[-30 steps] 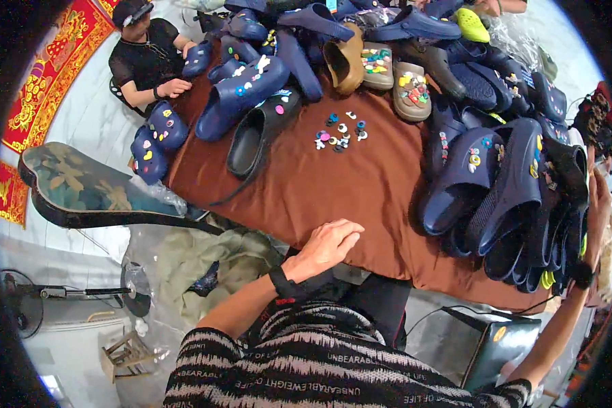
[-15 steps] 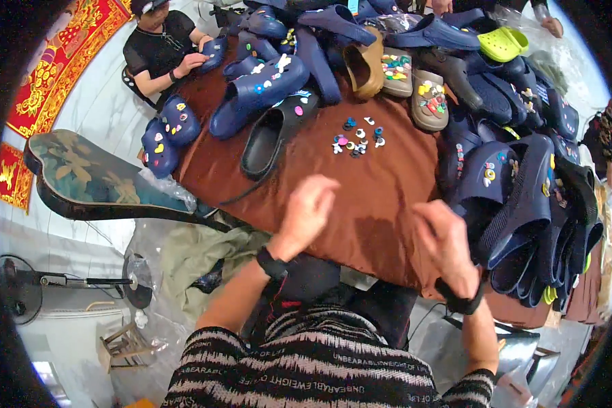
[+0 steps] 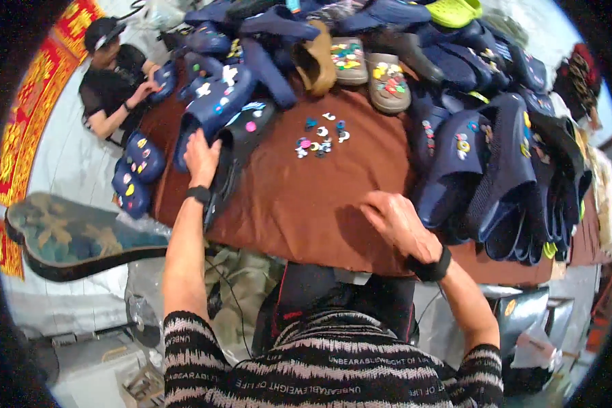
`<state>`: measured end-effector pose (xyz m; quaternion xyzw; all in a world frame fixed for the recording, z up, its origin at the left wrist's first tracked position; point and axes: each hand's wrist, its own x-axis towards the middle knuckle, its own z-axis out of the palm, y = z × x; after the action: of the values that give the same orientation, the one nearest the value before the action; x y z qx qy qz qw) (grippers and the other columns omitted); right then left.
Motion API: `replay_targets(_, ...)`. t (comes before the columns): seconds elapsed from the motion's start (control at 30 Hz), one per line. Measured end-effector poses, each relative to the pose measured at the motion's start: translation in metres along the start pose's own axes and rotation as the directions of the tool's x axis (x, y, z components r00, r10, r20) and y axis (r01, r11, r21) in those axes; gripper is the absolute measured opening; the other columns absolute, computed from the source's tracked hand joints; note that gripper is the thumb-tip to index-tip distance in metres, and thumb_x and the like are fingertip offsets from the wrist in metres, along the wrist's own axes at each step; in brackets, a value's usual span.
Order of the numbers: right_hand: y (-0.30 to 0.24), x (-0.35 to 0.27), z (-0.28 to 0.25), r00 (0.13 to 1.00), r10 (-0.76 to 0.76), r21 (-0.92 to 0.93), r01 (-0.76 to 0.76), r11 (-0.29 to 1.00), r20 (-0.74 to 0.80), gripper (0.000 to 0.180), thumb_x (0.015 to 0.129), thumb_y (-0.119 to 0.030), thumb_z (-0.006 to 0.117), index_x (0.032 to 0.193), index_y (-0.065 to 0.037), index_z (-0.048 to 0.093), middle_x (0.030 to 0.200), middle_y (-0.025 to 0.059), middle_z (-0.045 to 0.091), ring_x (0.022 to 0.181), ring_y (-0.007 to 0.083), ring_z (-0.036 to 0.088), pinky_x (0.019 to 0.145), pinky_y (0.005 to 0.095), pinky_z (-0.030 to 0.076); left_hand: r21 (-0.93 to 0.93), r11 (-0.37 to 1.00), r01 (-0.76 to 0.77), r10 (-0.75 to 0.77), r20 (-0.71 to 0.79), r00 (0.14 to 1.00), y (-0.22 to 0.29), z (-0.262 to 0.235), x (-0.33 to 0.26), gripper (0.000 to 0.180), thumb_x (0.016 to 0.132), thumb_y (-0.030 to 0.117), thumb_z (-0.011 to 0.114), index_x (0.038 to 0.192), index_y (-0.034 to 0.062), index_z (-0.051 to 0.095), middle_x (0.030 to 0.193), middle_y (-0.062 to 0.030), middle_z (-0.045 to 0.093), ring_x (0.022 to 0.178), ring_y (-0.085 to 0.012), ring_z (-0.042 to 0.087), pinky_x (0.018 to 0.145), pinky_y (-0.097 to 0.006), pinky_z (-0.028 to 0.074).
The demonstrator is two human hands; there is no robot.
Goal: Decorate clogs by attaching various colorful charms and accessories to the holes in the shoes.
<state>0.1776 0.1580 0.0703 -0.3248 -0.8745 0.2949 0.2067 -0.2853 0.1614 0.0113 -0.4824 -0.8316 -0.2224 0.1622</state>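
Observation:
My left hand (image 3: 202, 160) reaches to a navy clog (image 3: 214, 102) with flower-shaped charms at the table's left. Its fingers touch the clog's heel end, thumb set apart. Just right of it lies a black clog (image 3: 248, 129) with a pink charm, partly hidden behind my hand and wrist. Above the brown cloth (image 3: 306, 211), my right hand (image 3: 398, 221) hovers with loosely bent fingers, and nothing shows in it. Several small loose charms (image 3: 323, 139) lie in a cluster on the cloth between my hands and the far clogs.
Piled navy clogs (image 3: 455, 170) crowd the right side. Two taupe clogs (image 3: 391, 88) with charms and a tan clog (image 3: 316, 61) stand at the back, near a lime-green clog (image 3: 455, 12). A co-worker (image 3: 115, 81) handles a clog at the far left. A guitar-shaped case (image 3: 75, 234) juts out left.
My left hand has moved left and away from me, onto the navy clog. My right hand stays over the cloth, loosely bent. The whole view has shifted toward the right.

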Motion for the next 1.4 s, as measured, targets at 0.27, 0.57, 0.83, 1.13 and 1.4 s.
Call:
replay_targets(0.27, 0.074, 0.096, -0.024, 0.909, -0.071, -0.152, 0.009, 0.988, -0.412, 0.021, 0.088, -0.019, 0.059, 0.102, -0.004, 0.066, 0.093, 0.0212, 0.069, 0.09, 0.0404, 0.065, 0.078, 0.0499, 0.052, -0.022, 0.996, -0.088, 0.079, -0.257, 0.963, -0.029, 0.008, -0.015, 0.035, 0.086, 0.014, 0.068, 0.114, -0.0046, 0.059, 0.108, -0.0236, 0.061, 0.103, -0.0416, 0.058, 0.093, -0.046, 0.046)
replay_targets(0.57, 0.153, 0.196, -0.123, 0.756, 0.185, -0.381, -0.506, 0.774, -0.629, 0.044, 0.082, -0.026, 0.068, 0.121, -0.011, 0.057, 0.119, 0.0216, 0.059, 0.11, 0.0422, 0.058, 0.089, 0.0535, 0.051, 0.177, 0.984, 0.017, 0.021, -0.21, 0.977, -0.105, -0.008, 0.024, 0.036, 0.088, 0.016, 0.066, 0.118, -0.0016, 0.058, 0.11, -0.0192, 0.06, 0.105, -0.0407, 0.057, 0.086, -0.05, 0.046)
replay_targets(0.83, 0.225, 0.217, -0.143, 0.774, 0.317, -0.572, -0.624, 0.533, -0.548, 0.076, 0.075, -0.031, 0.079, 0.136, -0.017, 0.037, 0.127, 0.0213, 0.055, 0.119, 0.0438, 0.054, 0.092, 0.0595, 0.046, -0.018, 0.999, 0.047, -0.048, -0.085, 0.995, -0.088, -0.026, 0.003, 0.059, 0.087, 0.014, 0.069, 0.138, 0.0001, 0.045, 0.136, -0.0258, 0.049, 0.129, -0.0412, 0.044, 0.109, -0.044, 0.036)
replay_targets(1.13, 0.226, 0.221, -0.167, 0.768, 0.183, -0.453, -0.532, 0.716, -0.613, 0.047, 0.079, -0.023, 0.068, 0.117, -0.002, 0.051, 0.115, 0.0239, 0.062, 0.104, 0.0472, 0.061, 0.088, 0.052, 0.05, -0.138, 0.987, -0.084, 0.048, -0.247, 0.968, -0.01, -0.078, -0.036, 0.043, 0.088, 0.004, 0.059, 0.131, 0.0022, 0.053, 0.138, -0.021, 0.045, 0.132, -0.0373, 0.04, 0.112, -0.046, 0.03)
replay_targets(1.4, 0.047, 0.148, -0.101, 0.821, -0.188, -0.2, 0.092, 0.975, -0.539, 0.052, 0.075, -0.005, 0.071, 0.123, 0.0, 0.055, 0.116, 0.0205, 0.062, 0.11, 0.0335, 0.059, 0.096, 0.0395, 0.046, -0.755, 0.644, 0.126, -0.046, 0.127, 0.991, 0.057, -0.068, -0.047, 0.037, 0.103, 0.027, 0.049, 0.13, 0.0015, 0.055, 0.133, -0.0165, 0.052, 0.12, -0.0313, 0.055, 0.105, -0.04, 0.043)
